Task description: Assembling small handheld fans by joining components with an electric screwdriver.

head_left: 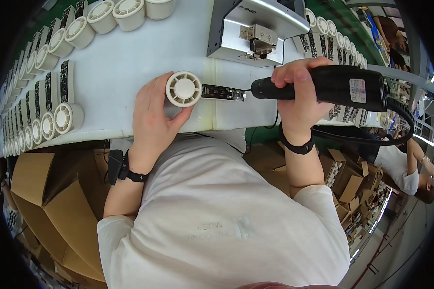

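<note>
My left hand (152, 115) is closed around a round white housing with a slotted, vented face (184, 89). From its right side a narrow black circuit board (223, 92) sticks out over the white table. My right hand (301, 91) grips a black electric screwdriver (345, 87), held level with its nose to the left. The thin bit reaches the free end of the board; whether it touches a screw there is too small to tell. A thick black cable (410, 120) loops from the screwdriver's back end below my right wrist.
A grey metal machine, apparently a screw feeder (255, 29), stands beyond my hands. Rows of similar white housings with boards line the table's left (67, 118) and right (323, 26). Open cardboard boxes (58, 207) stand below the front edge. Another person (395, 161) is at far right.
</note>
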Demonstrator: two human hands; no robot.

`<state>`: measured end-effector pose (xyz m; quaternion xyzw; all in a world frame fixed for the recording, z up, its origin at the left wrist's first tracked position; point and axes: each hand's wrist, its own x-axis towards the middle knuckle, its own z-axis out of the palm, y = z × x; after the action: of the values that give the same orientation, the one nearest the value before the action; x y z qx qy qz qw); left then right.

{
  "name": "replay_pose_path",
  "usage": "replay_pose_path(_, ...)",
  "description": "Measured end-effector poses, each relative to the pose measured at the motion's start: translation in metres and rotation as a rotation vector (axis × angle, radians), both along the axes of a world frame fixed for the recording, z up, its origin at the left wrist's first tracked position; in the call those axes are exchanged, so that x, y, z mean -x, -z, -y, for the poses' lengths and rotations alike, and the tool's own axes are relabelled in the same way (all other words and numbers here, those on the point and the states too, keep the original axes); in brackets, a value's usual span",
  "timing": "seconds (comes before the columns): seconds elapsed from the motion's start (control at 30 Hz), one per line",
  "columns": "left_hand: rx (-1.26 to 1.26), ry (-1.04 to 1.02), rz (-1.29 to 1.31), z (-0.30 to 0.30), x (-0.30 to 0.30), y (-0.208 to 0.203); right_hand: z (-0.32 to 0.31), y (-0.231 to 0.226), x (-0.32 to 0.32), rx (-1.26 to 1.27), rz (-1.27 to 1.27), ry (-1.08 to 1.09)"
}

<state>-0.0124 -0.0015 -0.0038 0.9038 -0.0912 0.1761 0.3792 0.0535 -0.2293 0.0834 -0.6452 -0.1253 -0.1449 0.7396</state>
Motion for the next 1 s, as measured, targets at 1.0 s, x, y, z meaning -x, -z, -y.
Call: replay_pose_path(1.0, 0.009, -0.008, 0.011, 0.002, 0.002, 0.001, -0.004, -0.033, -0.059, 0.047, 0.208, -0.08)
